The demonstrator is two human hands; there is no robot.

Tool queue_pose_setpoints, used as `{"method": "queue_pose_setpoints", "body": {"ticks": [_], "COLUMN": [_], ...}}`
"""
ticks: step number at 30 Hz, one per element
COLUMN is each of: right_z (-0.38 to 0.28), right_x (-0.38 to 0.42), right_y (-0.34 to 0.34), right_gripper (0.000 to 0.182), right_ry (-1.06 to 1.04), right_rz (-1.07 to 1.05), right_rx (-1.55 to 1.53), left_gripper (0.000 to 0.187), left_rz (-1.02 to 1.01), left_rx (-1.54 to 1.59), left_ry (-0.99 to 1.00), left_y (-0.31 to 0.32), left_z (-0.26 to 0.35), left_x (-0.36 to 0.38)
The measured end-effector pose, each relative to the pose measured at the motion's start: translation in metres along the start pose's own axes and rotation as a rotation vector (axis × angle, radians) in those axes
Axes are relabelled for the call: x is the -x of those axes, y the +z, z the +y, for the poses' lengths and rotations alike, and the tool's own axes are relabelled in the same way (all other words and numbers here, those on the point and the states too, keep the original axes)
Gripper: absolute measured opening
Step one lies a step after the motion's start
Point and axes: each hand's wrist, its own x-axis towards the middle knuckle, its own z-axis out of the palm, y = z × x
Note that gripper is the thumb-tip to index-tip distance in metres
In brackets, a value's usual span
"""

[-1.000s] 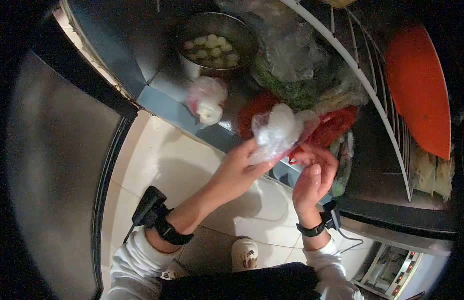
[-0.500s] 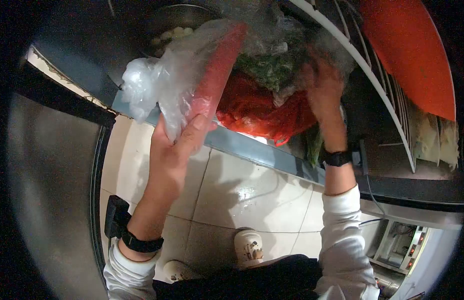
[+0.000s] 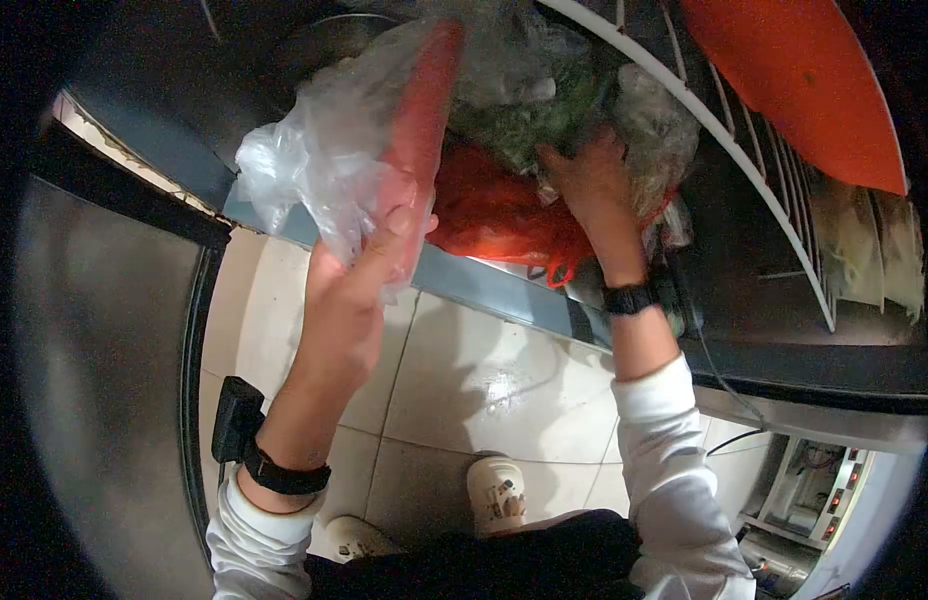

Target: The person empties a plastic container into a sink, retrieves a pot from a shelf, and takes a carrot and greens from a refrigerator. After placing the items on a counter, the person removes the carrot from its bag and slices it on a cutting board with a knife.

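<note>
My left hand (image 3: 359, 275) grips a clear plastic bag (image 3: 309, 160) together with a long red item (image 3: 424, 120) that stands upright at the bag's right side. My right hand (image 3: 589, 185) reaches among the bags, its thumb and fingers apart, with some fingertips hidden against the bagged greens (image 3: 544, 120). Just below and left of it lies a red mesh bag (image 3: 494, 215). Another clear bag (image 3: 659, 130) is to the right of my right hand.
A curved white wire rack (image 3: 729, 140) and a large orange-red panel (image 3: 804, 80) fill the upper right. A dark metal door (image 3: 114, 370) stands at left. Below the grey ledge (image 3: 484, 295) is a tiled floor (image 3: 434, 400). A black cable (image 3: 709, 370) hangs at right.
My right hand has moved left over the bagged greens, uncovering the clear bag at right. My left hand still holds the plastic bag and red item, which have shifted slightly left and up.
</note>
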Motion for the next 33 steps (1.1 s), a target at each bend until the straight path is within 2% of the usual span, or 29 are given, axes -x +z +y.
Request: {"method": "queue_pose_setpoints", "body": {"ticks": [1, 3, 4, 6, 7, 9, 10, 14, 16, 17, 19, 20, 22, 23, 25, 27, 29, 33], "right_z": [0.014, 0.054, 0.06, 0.068, 0.061, 0.047, 0.046, 0.053, 0.065, 0.07, 0.071, 0.073, 0.064, 0.058, 0.052, 0.067, 0.068, 0.073], "right_x": [-0.006, -0.02, -0.023, -0.022, -0.019, -0.011, -0.01, 0.014, 0.036, 0.048, 0.066, 0.068, 0.063, 0.06, 0.055, 0.055, 0.054, 0.059], "right_y": [0.014, 0.027, 0.015, -0.015, -0.029, -0.058, -0.074, -0.084, -0.066, -0.053, -0.035, -0.037, -0.059, -0.075, -0.105, -0.11, -0.129, -0.133], "right_gripper": [0.035, 0.043, 0.043, 0.038, 0.038, 0.034, 0.033, 0.041, 0.046, 0.046, 0.048, 0.048, 0.045, 0.045, 0.039, 0.034, 0.033, 0.032], "right_ry": [0.001, -0.148, -0.151, 0.394, 0.392, 0.599, 0.642, 0.662, 0.467, 0.467, 0.079, 0.082, 0.271, 0.273, 0.611, 0.603, 0.665, 0.742], "right_rz": [0.003, -0.49, -0.487, -0.591, -0.589, -0.291, -0.329, -0.228, -0.254, -0.25, -0.214, -0.212, -0.567, -0.563, -0.429, -0.372, -0.339, -0.217], "right_rx": [-0.001, 0.072, 0.07, -1.09, -1.092, -1.614, -1.794, -1.643, -1.193, -1.188, -0.589, -0.588, -0.862, -0.861, -1.386, -1.419, -1.576, -1.518], "left_gripper": [0.039, 0.04, 0.04, 0.041, 0.041, 0.041, 0.042, 0.044, 0.044, 0.045, 0.045, 0.046, 0.047, 0.048, 0.049, 0.05, 0.054, 0.054], "left_rz": [0.001, 0.006, 0.006, 0.006, 0.001, -0.006, -0.003, -0.016, -0.027, -0.032, -0.069, -0.104, -0.09, -0.073, -0.058, -0.053, -0.024, -0.108], "left_rx": [-0.006, -0.008, -0.036, -0.067, -0.068, -0.069, -0.05, -0.009, 0.001, 0.005, 0.032, 0.058, 0.071, 0.088, 0.1, 0.117, 0.13, 0.055], "left_ry": [-0.005, -0.004, 0.0, 0.008, -0.007, -0.026, -0.022, -0.038, -0.052, -0.067, -0.081, -0.094, -0.13, -0.167, -0.164, -0.163, -0.178, -0.152], "left_y": [0.002, 0.001, -0.001, -0.003, -0.004, -0.002, 0.0, 0.002, 0.001, 0.001, -0.003, -0.003, 0.0, 0.001, -0.001, -0.003, -0.004, -0.005], "left_z": [0.001, 0.0, -0.002, -0.002, -0.001, -0.001, -0.002, -0.009, -0.012, -0.015, -0.023, -0.025, -0.024, -0.024, -0.025, -0.024, -0.021, -0.024], "left_x": [0.002, 0.003, 0.003, 0.003, 0.004, 0.005, 0.006, 0.008, 0.004, 0.002, -0.001, -0.001, -0.001, 0.0, 0.0, -0.001, -0.002, -0.005]}}
